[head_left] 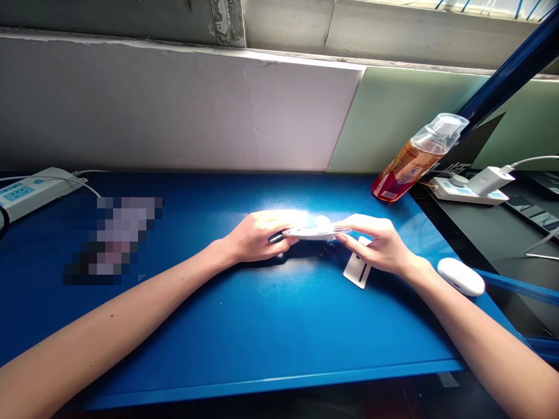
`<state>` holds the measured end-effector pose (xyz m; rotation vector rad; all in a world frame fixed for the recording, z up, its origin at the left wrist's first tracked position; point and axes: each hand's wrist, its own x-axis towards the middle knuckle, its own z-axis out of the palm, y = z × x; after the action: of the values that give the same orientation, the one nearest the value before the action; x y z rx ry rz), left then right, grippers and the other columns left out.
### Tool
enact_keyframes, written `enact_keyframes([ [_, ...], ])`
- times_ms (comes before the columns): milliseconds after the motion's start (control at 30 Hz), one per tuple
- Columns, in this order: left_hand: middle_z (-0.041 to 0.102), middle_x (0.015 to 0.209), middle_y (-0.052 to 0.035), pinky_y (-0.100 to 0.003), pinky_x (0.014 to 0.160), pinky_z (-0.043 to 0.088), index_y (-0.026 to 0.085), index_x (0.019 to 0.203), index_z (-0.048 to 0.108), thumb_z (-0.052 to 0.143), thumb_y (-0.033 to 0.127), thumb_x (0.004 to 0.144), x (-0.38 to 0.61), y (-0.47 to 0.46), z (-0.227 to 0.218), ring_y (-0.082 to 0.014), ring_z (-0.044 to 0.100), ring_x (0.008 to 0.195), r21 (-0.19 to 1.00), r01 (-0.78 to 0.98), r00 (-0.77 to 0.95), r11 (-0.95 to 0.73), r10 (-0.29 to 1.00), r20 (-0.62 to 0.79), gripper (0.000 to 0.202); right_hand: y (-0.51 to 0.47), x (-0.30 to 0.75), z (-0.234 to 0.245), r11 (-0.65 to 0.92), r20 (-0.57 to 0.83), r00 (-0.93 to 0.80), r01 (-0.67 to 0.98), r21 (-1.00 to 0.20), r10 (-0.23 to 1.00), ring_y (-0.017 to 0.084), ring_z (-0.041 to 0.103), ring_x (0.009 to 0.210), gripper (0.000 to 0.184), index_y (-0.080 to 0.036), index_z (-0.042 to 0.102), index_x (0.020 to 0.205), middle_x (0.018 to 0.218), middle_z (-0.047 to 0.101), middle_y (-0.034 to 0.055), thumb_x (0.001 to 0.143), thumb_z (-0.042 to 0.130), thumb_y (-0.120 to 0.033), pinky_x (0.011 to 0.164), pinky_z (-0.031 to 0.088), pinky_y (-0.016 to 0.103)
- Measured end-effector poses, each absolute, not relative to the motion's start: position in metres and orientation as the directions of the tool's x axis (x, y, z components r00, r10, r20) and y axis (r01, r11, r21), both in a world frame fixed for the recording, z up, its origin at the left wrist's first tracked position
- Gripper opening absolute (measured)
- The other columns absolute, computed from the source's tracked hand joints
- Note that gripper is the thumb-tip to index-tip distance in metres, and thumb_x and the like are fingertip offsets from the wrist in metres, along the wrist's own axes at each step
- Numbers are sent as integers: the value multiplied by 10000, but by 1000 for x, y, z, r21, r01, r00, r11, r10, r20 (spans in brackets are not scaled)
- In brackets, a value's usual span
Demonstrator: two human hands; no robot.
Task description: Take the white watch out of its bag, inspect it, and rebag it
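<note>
Between both hands, above the middle of the blue table, is a thin white flat item (315,234) seen edge-on, with what looks like clear plastic at its right end. A small round white part (322,222) rises from its top. My left hand (262,235) pinches its left end; a short dark piece (276,237) pokes out between those fingers. At the other end, my right hand (378,241) grips with thumb and fingers. Partly hidden beneath that hand lies a small white card (357,272) with a dark slot or stripe. Glare washes out detail on the held item.
A red-orange spray bottle (410,166) with a clear cap stands at the table's back right. Near the right edge rests a white rounded case (461,277). Power strips sit at left (41,192) and right (474,192). A blurred-out item (122,233) lies left on the table (271,337).
</note>
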<state>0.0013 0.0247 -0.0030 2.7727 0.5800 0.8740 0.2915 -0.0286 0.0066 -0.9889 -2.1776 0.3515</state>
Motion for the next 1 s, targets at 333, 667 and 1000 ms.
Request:
enact_keyframes([
  [333,740,891,-84,-287,693,516,178,981,691,523,314,958,2,24,-3,-187,678,775,276,303,757,-912,406,512,216,-29,293,5,651,460,-463,588,-480,758,218,737,763,200,-194,739,1065,948,792,93,928,633,-293,671,578,331],
  [667,724,812,-75,-284,665,519,171,960,688,532,333,956,0,24,-5,-187,676,715,298,336,738,-893,446,507,225,-29,289,6,581,457,-359,547,-603,813,224,744,764,186,-194,755,971,898,794,78,922,637,-330,672,596,330],
  [1000,724,1086,-125,-319,795,560,145,1344,536,599,380,906,0,24,-8,-232,705,921,305,401,715,-864,503,485,501,-25,287,4,424,300,-302,569,-705,905,181,702,691,303,-203,648,1190,840,765,35,925,622,-348,652,580,310],
])
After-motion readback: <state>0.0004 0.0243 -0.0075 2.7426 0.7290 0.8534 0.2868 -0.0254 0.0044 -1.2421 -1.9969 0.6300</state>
